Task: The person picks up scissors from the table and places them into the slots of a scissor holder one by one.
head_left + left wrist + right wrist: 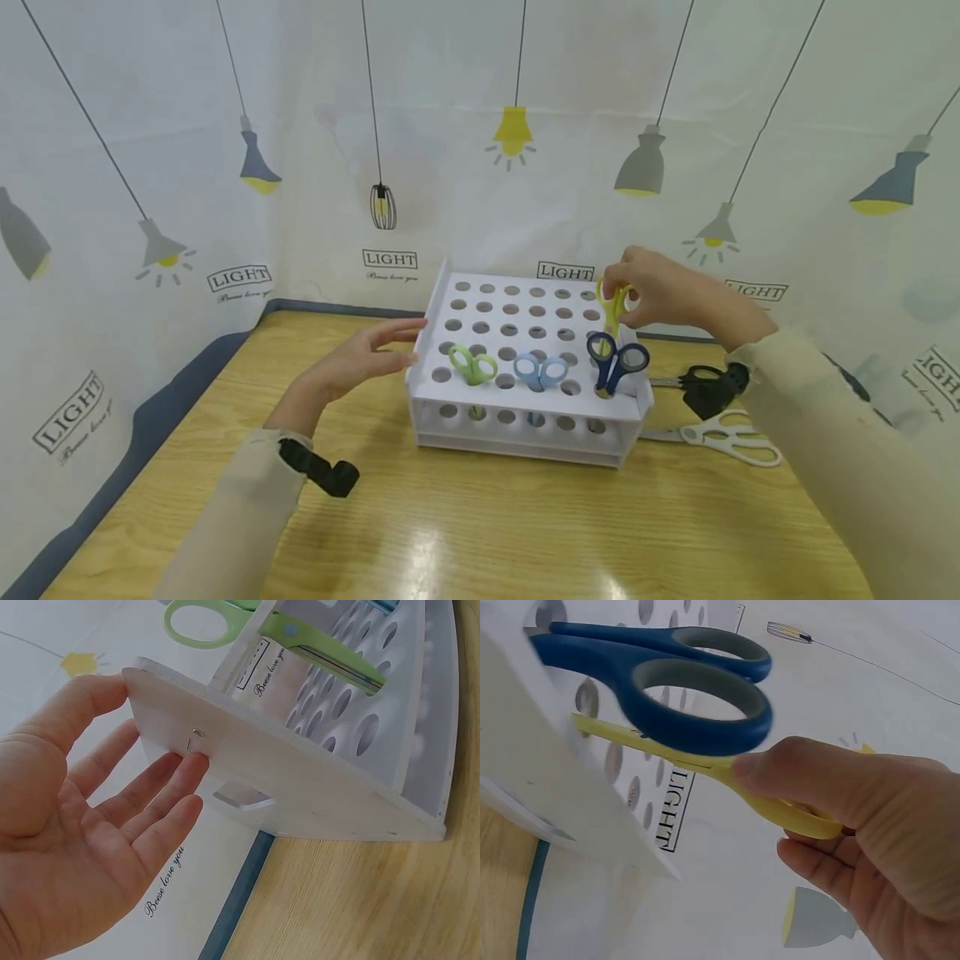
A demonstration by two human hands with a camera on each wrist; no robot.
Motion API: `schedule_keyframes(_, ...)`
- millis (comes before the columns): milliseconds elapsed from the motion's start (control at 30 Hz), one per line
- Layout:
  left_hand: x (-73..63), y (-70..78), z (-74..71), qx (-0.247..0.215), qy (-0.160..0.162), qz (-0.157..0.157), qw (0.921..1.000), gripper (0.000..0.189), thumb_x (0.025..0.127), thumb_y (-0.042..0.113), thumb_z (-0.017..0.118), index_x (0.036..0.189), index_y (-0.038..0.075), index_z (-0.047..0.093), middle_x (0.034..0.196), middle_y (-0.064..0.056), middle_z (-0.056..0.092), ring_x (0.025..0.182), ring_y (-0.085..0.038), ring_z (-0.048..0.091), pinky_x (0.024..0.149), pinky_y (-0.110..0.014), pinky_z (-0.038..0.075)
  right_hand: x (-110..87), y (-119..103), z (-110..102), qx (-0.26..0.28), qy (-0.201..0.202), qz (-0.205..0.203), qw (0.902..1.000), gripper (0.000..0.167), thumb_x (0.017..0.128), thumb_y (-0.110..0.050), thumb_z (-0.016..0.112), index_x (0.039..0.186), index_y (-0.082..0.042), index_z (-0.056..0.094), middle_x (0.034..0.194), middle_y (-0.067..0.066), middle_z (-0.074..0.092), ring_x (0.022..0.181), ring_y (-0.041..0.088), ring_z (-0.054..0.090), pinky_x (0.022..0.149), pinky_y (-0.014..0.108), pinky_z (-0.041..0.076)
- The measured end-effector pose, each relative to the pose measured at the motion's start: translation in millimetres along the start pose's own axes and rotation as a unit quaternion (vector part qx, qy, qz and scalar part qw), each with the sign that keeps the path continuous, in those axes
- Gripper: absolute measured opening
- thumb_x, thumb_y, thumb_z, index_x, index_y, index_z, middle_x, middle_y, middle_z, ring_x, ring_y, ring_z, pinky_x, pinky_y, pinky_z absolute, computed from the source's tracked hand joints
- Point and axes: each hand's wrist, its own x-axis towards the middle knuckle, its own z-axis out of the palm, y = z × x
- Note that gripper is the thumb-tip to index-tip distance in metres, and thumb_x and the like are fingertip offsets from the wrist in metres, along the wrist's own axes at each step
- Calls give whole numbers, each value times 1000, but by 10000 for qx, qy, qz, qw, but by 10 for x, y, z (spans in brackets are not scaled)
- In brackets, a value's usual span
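Note:
My right hand [656, 287] pinches a pair of yellow scissors [780, 814] by the handles, blades pointing down at the right side of a white rack [525, 406] with rows of holes. In the right wrist view the yellow tip is close to a hole; whether it has entered, I cannot tell. Dark blue scissors [617, 364] stand in the front right hole, just nearer than the yellow pair. Light blue scissors [541, 372] and green scissors [472, 365] also stand in the rack. My left hand [97, 817] touches the rack's left side panel with outstretched fingertips.
Right of the rack, black-handled scissors [701, 383] and white-handled scissors [731, 437] lie on the wooden table [450, 525]. A white curtain [450, 150] printed with lamps hangs behind and at both sides.

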Motion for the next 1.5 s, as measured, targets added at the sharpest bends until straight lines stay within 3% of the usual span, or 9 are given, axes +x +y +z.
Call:
schedule_keyframes(433,1,2,10,-160,21,-58,9999,57,89,25,61,141,19,37,141,-14,34,128,-34,31,100,-52,30,-35,45,293,178,-29,-437,9989,24,66,0,77,86,-7,64,82,5,48,77,22,51,67,32,46)
schedule_keyframes(667,-4,-16,18,-171,36,-44,9998,56,89,24,60,141,20,37,141,-14,34,128,-33,31,100,-51,31,-72,71,442,-71,52,-541,9985,29,65,8,75,87,-9,66,80,3,51,74,20,48,66,31,42)
schedule_keyframes(1300,-5,14,16,-97,20,-30,9999,57,90,23,59,142,18,36,141,-15,34,128,-34,31,100,-52,30,-118,49,491,125,323,-953,9948,39,59,18,74,91,-3,66,83,6,50,76,21,52,67,34,47)
schedule_keyframes(1500,-10,7,14,-137,38,-51,9999,56,90,22,59,141,18,37,141,-15,34,127,-33,32,100,-51,31,-121,29,510,208,144,-799,9965,36,63,17,71,90,-7,67,81,3,51,74,18,49,68,35,45)
